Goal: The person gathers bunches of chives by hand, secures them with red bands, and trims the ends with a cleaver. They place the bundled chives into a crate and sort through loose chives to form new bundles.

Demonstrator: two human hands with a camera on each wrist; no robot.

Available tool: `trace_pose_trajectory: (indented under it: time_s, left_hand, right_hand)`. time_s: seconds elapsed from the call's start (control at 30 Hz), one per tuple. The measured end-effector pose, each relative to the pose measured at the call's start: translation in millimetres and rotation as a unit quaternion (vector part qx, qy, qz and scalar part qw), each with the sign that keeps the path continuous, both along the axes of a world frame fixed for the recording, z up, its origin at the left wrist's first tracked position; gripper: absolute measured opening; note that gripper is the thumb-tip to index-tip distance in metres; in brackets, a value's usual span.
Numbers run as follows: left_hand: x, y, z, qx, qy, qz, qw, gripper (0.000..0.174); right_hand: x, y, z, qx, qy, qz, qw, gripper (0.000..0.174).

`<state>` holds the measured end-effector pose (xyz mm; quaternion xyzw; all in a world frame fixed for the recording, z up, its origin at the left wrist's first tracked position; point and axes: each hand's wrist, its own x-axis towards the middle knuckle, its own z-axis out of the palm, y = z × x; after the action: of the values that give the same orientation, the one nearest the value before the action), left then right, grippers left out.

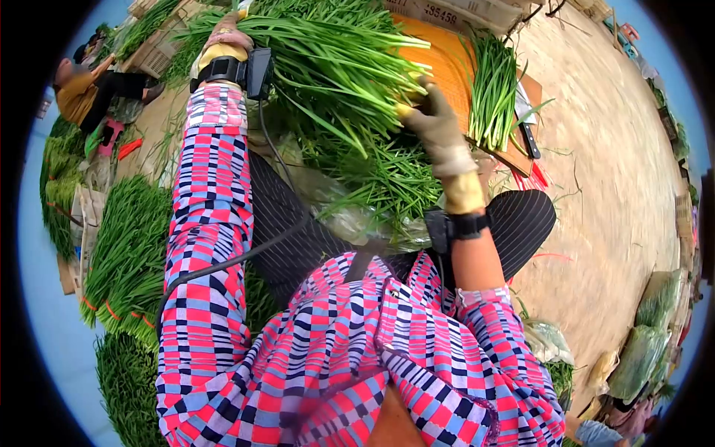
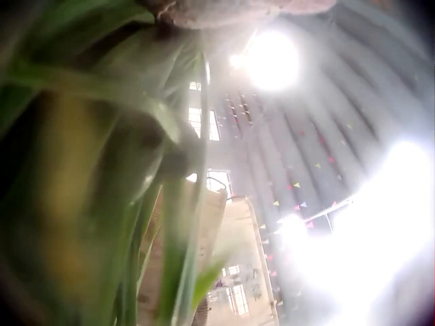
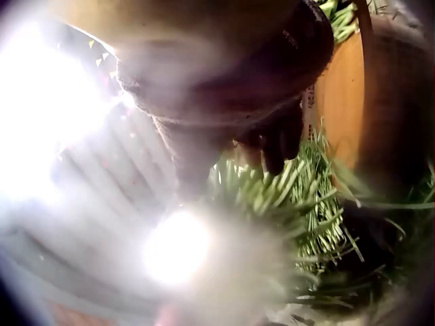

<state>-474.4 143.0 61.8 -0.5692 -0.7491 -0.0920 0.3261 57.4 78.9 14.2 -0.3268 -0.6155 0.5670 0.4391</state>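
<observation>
A big bunch of garlic chives (image 1: 335,63) stretches across my lap in the head view, its pale cut ends facing right. My left hand (image 1: 226,39), in a worn glove with yellow showing at the cuff, grips it at the leafy left side. At the pale ends, my gloved right hand (image 1: 441,128) has its thumb and bent fingers around some stems. From the right wrist, its dark fingers (image 3: 275,146) reach down to the stem ends (image 3: 268,190). Blurred leaves (image 2: 88,170) fill the left wrist view's left side, hiding most of that hand.
A smaller bundle of chives (image 1: 493,93) lies on an orange board (image 1: 439,63), beside a black-handled knife (image 1: 529,138). Loose chives (image 1: 391,179) cover clear plastic by my legs. Tied bundles (image 1: 130,253) stand at left. Another person (image 1: 86,93) sits farther back.
</observation>
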Motion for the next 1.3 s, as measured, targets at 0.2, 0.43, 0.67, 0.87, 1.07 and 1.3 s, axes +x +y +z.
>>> trace_pose_trajectory:
  time_s: [0.2,0.43,0.67,0.87,1.07,1.3]
  left_hand:
    - [20.8,-10.8,16.9,0.051,-0.114,0.045,0.991,0.040]
    - [45.5,-60.3,66.9,0.060,-0.211,0.060,0.974,0.051]
    - [126.4,-65.9,99.8,0.032,-0.215,0.108,0.970,0.051]
    - [74.4,-58.1,76.4,0.056,-0.155,0.087,0.983,0.063]
    - [79.9,-84.1,81.8,0.105,-0.217,0.077,0.967,0.067]
    - [79.7,-104.8,91.0,0.174,-0.306,0.003,0.936,0.063]
  right_hand:
    - [9.7,1.5,-20.4,-0.205,0.184,-0.042,0.960,0.030]
    - [38.5,37.4,-65.4,-0.128,-0.353,0.129,0.918,0.038]
    - [-23.6,49.2,-32.4,-0.160,0.042,0.020,0.986,0.052]
    - [-34.6,50.8,-26.9,-0.231,0.243,-0.069,0.939,0.020]
    - [24.1,29.2,-77.3,-0.261,-0.129,-0.036,0.956,0.021]
    - [41.0,10.8,-65.3,0.014,-0.631,0.021,0.776,0.054]
